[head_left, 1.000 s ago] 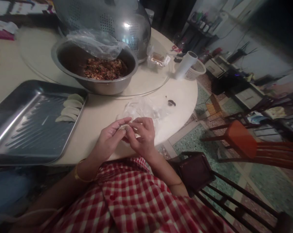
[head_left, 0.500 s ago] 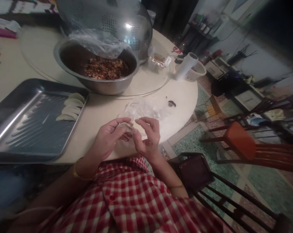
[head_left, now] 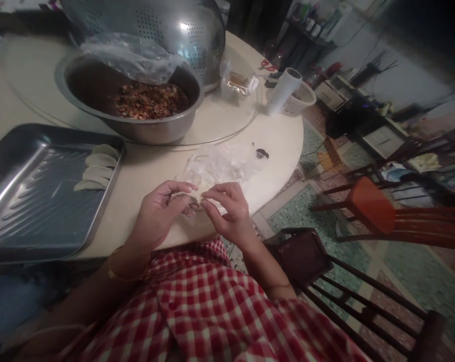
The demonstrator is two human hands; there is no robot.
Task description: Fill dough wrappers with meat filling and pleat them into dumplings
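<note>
So the dough (head_left: pixel 198 195) is up between both hands, just over the near edge of the table (head_left: pixel 144 176), and mostly hidden by fingers. Left hand (head_left: pixel 160 206) is half curled, thumb and fingertips on one side of it. Right hand (head_left: pixel 229 207) has thumb and index pinched nearly together on the other edge. Right behind them there's a crumpled clear bag (head_left: pixel 225 158) on the table. Off to the left sits a metal tray (head_left: pixel 42 201) with four dumplings (head_left: pixel 100 160) overlapping along its right side. Further back, a steel bowl (head_left: pixel 155 131) of dark chopped filling (head_left: pixel 152 103), plastic (head_left: pixel 133 55) draped over its back rim, and a big colander (head_left: pixel 190 30) behind that. Over right: a white roll (head_left: pixel 284 90) beside a basket (head_left: pixel 306 95).
</note>
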